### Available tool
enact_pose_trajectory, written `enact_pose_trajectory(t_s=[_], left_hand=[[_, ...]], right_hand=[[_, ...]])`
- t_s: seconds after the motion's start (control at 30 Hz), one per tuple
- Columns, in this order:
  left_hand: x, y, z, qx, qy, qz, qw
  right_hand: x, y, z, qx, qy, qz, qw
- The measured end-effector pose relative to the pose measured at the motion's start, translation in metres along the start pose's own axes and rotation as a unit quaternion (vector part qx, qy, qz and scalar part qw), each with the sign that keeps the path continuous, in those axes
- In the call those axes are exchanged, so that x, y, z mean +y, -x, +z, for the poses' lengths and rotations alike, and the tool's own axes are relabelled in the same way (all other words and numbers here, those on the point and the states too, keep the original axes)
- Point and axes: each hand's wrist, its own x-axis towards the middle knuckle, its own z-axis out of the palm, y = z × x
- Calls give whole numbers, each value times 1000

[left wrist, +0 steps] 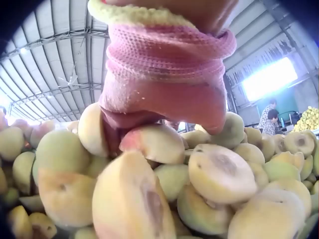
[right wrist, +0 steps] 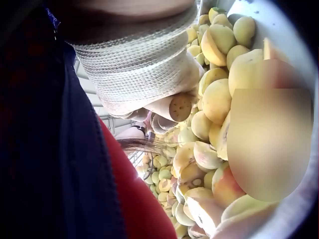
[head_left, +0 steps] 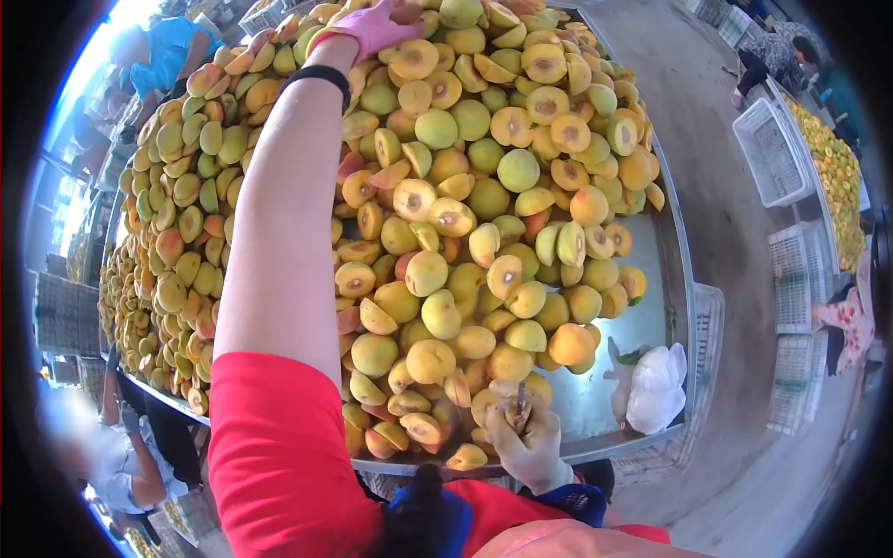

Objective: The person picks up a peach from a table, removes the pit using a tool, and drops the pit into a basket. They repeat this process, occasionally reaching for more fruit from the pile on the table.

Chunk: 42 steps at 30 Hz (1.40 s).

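Observation:
My left hand [head_left: 377, 30], in a pink glove, reaches to the far side of a large heap of whole and halved peaches [head_left: 437, 130]. In the left wrist view its fingers point down into the pile, around a red-blushed peach half [left wrist: 154, 143]; the fingertips are partly hidden, and I cannot tell whether they grip it. Close to my body, at the near edge of the heap, my right hand [head_left: 528, 442] in a white knit glove grips a small knife [head_left: 521, 400]. The round wooden end of its handle [right wrist: 180, 107] pokes out of the fist.
The peaches lie on a metal table [head_left: 595, 400] with a raised rim. A white plastic bag [head_left: 656, 389] sits at its right corner. White crates [head_left: 772, 153] stand across the aisle, beside another table of fruit [head_left: 828, 177]. Other people work at left and right.

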Motion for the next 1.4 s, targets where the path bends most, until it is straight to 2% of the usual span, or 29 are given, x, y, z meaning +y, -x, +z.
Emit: enact_pose_trajectory(t_s=[0.03,0.07,0.17,0.2,0.3,0.43,0.47,0.5,0.57,0.63,0.67,0.77,0.8,0.93,1.03,1.17,1.2,1.23,1.3,1.4], left_hand=[[4,11,-3,-12,-19,-19,1000],[-41,-22,22,31,-42,57,997],[-39,19,50,7,167,-3,986],[-40,30,60,80,129,56,987],[-38,34,46,-76,61,48,994],[-3,51,45,-137,46,65,987],[12,60,50,-120,-29,99,987],[21,71,50,-140,-17,105,985],[24,77,60,-145,-4,105,984],[20,77,70,-149,-37,125,980],[15,85,77,-141,-5,164,976],[35,128,67,-193,-3,135,972],[29,131,75,-189,31,146,971],[20,184,110,-230,266,155,923],[44,211,90,-259,160,147,941],[57,238,97,-218,106,191,951],[67,248,88,-248,128,165,946],[84,259,68,-322,121,96,934],[78,265,77,-295,113,162,935],[87,271,76,-296,-13,248,922]], right_hand=[[-2,0,-1,-5,6,-3,1000],[-4,1,-1,-10,13,-5,1000],[-10,3,4,1,-26,14,1000],[-9,5,6,-6,-33,15,999],[-4,9,11,-25,-44,20,999],[-6,4,12,-4,-4,-12,1000],[-9,2,12,0,-2,-31,1000],[-6,-1,12,1,-30,-35,999],[5,-2,10,10,-84,-34,996],[1,-3,7,23,-28,-65,997],[2,-4,7,29,-15,-74,997],[8,-10,7,46,-26,-77,996],[-1,-12,9,67,-11,-101,993],[7,-10,3,53,-29,-63,996],[2,-7,2,68,-35,-95,993],[9,-4,0,68,-33,-83,994],[7,-4,-1,72,-38,-83,993],[5,-4,-1,75,-42,-86,993],[2,-2,-4,75,-51,-74,993],[-1,1,-8,72,-88,-39,993]])
